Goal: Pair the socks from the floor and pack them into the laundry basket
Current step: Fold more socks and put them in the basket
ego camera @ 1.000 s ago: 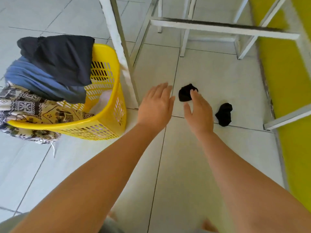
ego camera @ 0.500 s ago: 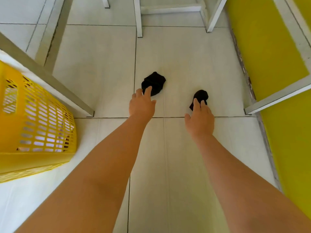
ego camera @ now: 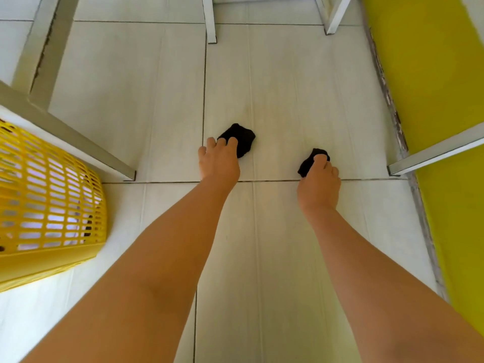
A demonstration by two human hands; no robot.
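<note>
Two crumpled black socks lie on the pale floor tiles. The left black sock (ego camera: 243,139) sits just past my left hand (ego camera: 218,163), whose fingertips rest on its near edge. The right black sock (ego camera: 309,161) is smaller in view and bunched in the fingers of my right hand (ego camera: 319,179), which curls around it. The yellow laundry basket (ego camera: 49,205) stands at the left edge, its lattice wall facing me; its contents are mostly hidden.
A white metal frame leg (ego camera: 78,145) ends on the floor between the basket and my left hand. More white legs (ego camera: 210,19) stand at the back. A white bar (ego camera: 434,150) juts from the yellow wall (ego camera: 432,100) on the right.
Both hands have reached down onto the socks. The left fingers now touch the left sock and the right fingers have closed around the right sock. The view has dropped closer to the floor.
</note>
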